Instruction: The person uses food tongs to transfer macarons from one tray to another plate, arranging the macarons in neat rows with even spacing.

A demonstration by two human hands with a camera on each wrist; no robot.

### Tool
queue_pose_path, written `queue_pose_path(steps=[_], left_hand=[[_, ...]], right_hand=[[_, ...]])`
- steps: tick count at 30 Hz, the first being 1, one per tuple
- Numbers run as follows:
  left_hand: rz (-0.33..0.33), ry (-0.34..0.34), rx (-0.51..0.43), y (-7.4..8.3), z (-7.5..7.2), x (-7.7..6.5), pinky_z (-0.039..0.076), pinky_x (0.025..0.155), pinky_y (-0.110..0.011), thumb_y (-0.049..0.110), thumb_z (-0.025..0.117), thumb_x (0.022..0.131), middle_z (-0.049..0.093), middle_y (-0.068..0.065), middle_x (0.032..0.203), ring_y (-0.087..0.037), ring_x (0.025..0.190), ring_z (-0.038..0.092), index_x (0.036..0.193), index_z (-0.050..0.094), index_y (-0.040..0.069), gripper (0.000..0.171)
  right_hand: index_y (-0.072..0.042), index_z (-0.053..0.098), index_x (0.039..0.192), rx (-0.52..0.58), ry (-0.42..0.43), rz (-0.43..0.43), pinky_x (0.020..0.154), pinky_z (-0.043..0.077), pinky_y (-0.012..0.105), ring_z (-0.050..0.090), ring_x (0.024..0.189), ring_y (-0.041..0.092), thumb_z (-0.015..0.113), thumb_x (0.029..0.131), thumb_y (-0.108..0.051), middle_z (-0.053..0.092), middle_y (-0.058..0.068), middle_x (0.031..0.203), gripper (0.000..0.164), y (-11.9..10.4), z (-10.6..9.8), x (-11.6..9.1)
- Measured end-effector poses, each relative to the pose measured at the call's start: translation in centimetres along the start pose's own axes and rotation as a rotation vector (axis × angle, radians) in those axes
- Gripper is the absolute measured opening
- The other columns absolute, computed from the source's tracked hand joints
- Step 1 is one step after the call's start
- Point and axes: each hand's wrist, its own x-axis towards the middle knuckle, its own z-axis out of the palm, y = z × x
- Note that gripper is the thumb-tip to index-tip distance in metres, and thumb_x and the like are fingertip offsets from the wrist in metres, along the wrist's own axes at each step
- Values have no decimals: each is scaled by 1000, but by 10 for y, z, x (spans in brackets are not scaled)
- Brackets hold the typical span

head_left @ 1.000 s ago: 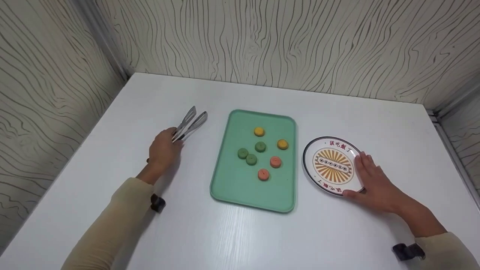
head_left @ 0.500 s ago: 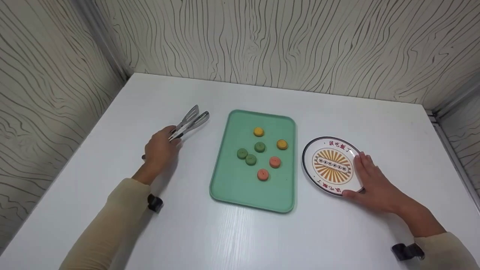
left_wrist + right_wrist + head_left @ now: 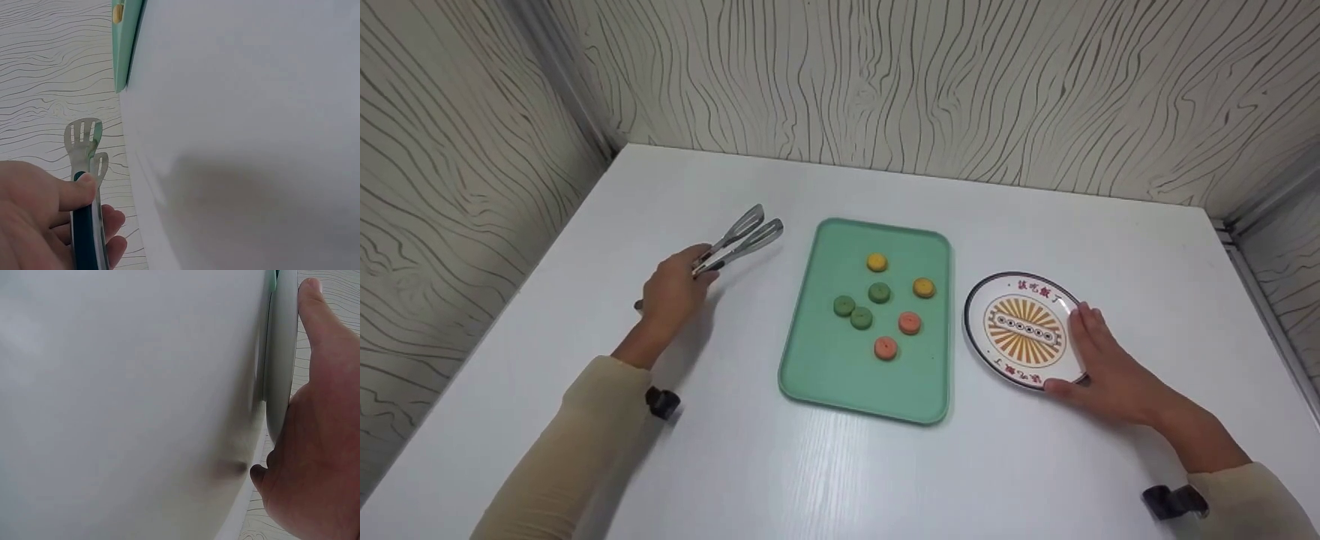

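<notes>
My left hand (image 3: 671,289) grips metal tongs (image 3: 748,238) to the left of the tray. Their two slotted heads are spread apart and point away to the right. In the left wrist view my thumb lies on the dark handle strip of the tongs (image 3: 84,225). My right hand (image 3: 1114,371) rests at the right rim of a white plate (image 3: 984,352) with an orange sunburst and red characters. Its fingers are straight along the rim, and the thumb touches the near edge. The plate is also in the right wrist view, seen edge-on beside the hand (image 3: 332,439).
Between the hands lies a green tray (image 3: 855,386) on the white table (image 3: 825,480). On it are three green round pieces (image 3: 879,292), two yellow ones (image 3: 877,262) and two pink ones (image 3: 886,348), like small macarons. Patterned walls (image 3: 870,82) stand behind and at the sides.
The left hand has moved slightly left and away with its grip nearer the handle's back, and the tongs' heads have shifted a little up and right. Right hand and plate stay put.
</notes>
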Motion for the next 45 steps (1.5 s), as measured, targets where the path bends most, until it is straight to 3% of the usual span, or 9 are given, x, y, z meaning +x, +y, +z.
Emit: queue_pose_path(steps=[15, 28, 35, 39, 45], left_hand=[[77, -12, 0, 7, -4, -3, 52, 85, -55, 6, 69, 95, 67, -21, 129, -38, 111, 66, 138, 62, 3, 43], [81, -38, -16, 12, -4, -4, 51, 88, -54, 6, 69, 96, 65, -20, 132, -35, 113, 65, 139, 61, 4, 44], [82, -69, -9, 17, -4, -2, 50, 91, -54, 6, 69, 96, 64, -19, 134, -34, 116, 64, 140, 60, 4, 45], [84, -88, -6, 20, -2, -1, 50, 90, -53, 7, 69, 96, 65, -18, 134, -33, 115, 64, 141, 60, 5, 46], [128, -120, 7, 22, 0, 1, 51, 90, -51, 7, 70, 96, 66, -16, 132, -31, 113, 65, 141, 60, 6, 46]], right_hand=[[8, -7, 158, 6, 4, -6, 119, 9, 63, -16, 152, 41, 70, 92, -52, -13, 27, 166, 118, 3, 1, 0], [8, -7, 158, 6, 8, -15, 120, 6, 61, -15, 152, 42, 70, 92, -52, -12, 29, 165, 118, 3, 1, 0], [7, -7, 158, 11, 8, -8, 119, 9, 63, -16, 152, 41, 71, 91, -51, -13, 28, 166, 118, 2, 0, 0], [8, -6, 158, 10, 17, -16, 122, 5, 56, -15, 152, 41, 71, 91, -50, -11, 28, 166, 117, 2, 0, 0], [8, -6, 158, 4, 6, -7, 121, 6, 58, -14, 152, 42, 70, 92, -52, -12, 27, 166, 118, 2, -1, -1]])
